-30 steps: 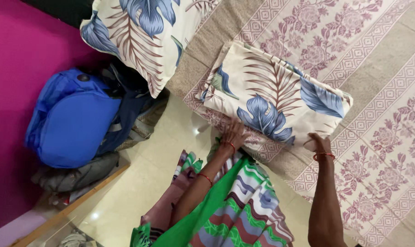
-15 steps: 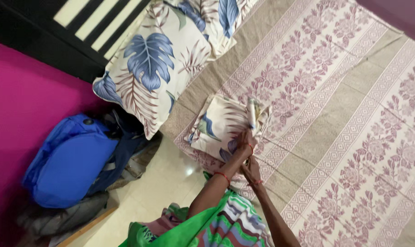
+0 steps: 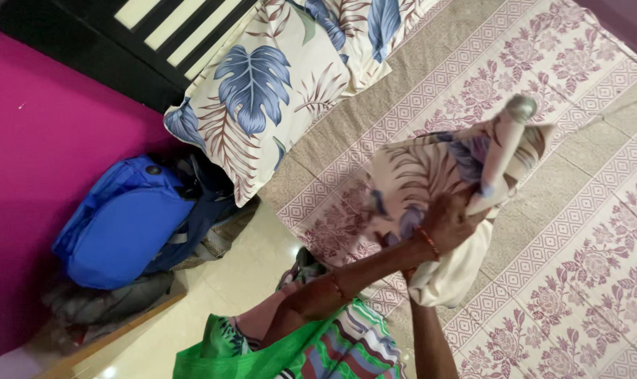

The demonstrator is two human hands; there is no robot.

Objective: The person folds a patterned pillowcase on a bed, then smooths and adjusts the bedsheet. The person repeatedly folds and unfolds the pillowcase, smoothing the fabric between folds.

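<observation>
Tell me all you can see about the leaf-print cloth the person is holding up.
The leaf-print cloth looks like soft cotton, cream with brown fronds and blue leaves, matching the pillow by the headboard. It is bunched and lifted off the patterned bedsheet, its plain cream underside sagging below the hands. One end is twisted up into a narrow roll pointing away from the person. The left hand grips it at the middle; the right hand is hidden behind the folds. Motion blur hides finer detail.

A magenta wall [image 3: 30,161] stood beside a glossy cream tiled floor [image 3: 213,295]. The bed [image 3: 578,231] wore a beige sheet with pink floral bands. A dark slatted headboard [image 3: 157,42] rose behind its head edge, near the wall.
</observation>
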